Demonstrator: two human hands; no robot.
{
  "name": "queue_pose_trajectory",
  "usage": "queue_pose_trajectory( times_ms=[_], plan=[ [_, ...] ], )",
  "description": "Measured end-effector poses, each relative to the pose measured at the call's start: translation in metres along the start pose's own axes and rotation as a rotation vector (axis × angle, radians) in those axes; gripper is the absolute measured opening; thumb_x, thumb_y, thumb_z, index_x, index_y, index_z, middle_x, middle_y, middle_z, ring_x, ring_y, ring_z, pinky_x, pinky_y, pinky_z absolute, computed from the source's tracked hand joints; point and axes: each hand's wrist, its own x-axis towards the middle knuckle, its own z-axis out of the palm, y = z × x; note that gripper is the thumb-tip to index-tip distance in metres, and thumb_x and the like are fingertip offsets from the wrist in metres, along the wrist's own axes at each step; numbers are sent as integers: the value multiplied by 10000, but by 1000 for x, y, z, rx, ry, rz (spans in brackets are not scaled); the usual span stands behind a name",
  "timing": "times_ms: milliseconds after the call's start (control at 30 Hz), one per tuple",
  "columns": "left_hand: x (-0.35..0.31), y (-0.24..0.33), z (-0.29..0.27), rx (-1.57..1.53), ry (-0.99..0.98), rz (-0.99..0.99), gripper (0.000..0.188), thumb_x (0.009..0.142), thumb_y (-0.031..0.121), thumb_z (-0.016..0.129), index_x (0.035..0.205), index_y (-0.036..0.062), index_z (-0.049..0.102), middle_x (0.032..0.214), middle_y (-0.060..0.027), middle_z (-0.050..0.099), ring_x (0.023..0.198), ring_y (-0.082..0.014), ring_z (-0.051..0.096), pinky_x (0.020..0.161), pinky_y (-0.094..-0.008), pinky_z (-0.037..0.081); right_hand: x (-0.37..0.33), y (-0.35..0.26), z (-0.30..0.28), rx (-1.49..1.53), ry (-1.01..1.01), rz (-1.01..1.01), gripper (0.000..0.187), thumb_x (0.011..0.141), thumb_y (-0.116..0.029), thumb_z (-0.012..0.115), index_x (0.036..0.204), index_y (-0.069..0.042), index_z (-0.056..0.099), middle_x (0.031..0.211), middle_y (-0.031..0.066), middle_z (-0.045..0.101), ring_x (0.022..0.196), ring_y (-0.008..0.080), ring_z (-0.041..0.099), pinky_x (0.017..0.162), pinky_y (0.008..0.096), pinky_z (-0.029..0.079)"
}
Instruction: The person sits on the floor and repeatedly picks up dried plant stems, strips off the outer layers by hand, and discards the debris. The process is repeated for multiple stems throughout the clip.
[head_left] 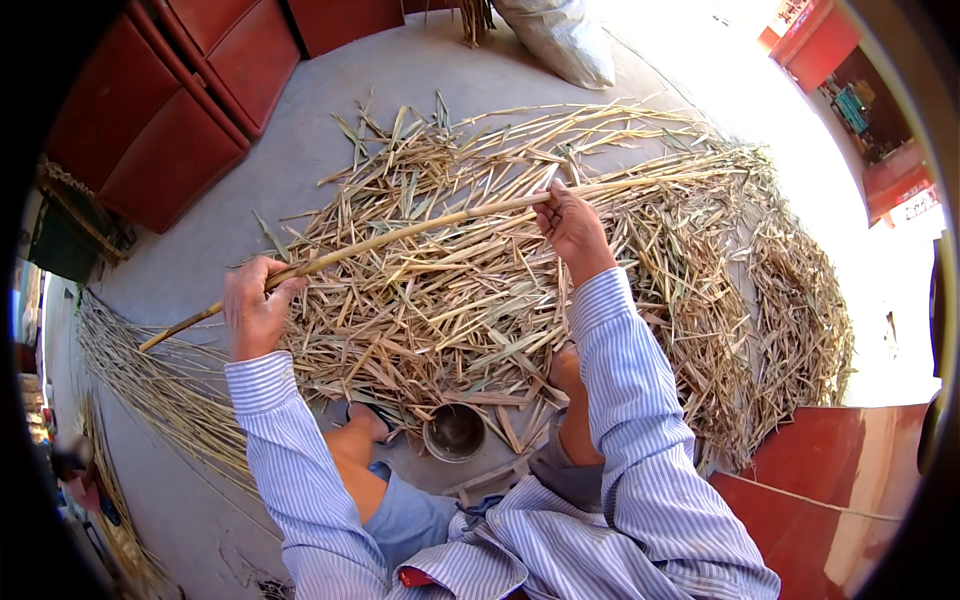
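Head view: left hand (255, 310) and right hand (572, 225) each close their grip around one long reed stalk (400, 235), held level above the husk pile (480, 300) so it hangs clear.

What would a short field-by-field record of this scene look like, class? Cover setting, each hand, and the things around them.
Setting: concrete floor, outdoors, bright sun at the right
Left hand: closed around a long reed stalk near its lower end
Right hand: grips the same stalk further up
Stalk: slanted, held above the pile
Pile: dry husks and leaves spread before the person
Bundle: stripped stalks lying at the left
Between the knees: small round metal pot
Behind: white sack, red doors
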Motion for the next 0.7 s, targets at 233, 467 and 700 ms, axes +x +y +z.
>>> queue_pose_trajectory(
  times_ms=[233, 467, 700],
  plan=[
    [5, 77, 34, -9, -8, 268, 247, 759, 259, 764, 862, 61, 660, 746, -73, 656, 734, -262, 617, 689, -397, 411, -59, 52, 58, -116, -343, 164, 151, 955, -180, 607, 965, -30, 619, 921, 82, 687, 839, 154, 685, 697, 235, 590],
    [12, 58, 40, -296, -164, -20, 233, 775, 216, 774, 876, 35, 669, 744, -104, 694, 642, -227, 665, 564, -345, 473, -36, 18, 27, -151, -114, 37, 168, 963, -193, 602, 953, -26, 622, 885, 76, 688, 788, 130, 684, 612, 202, 578],
    [10, 66, 51, -385, -256, -35, 227, 780, 169, 773, 928, 24, 682, 775, -110, 708, 668, -184, 673, 601, -308, 490, -47, 34, 40, -99, -308, 50, 161, 967, -184, 594, 1035, -41, 618, 975, 89, 700, 842, 156, 690, 701, 225, 587]
  ],
)
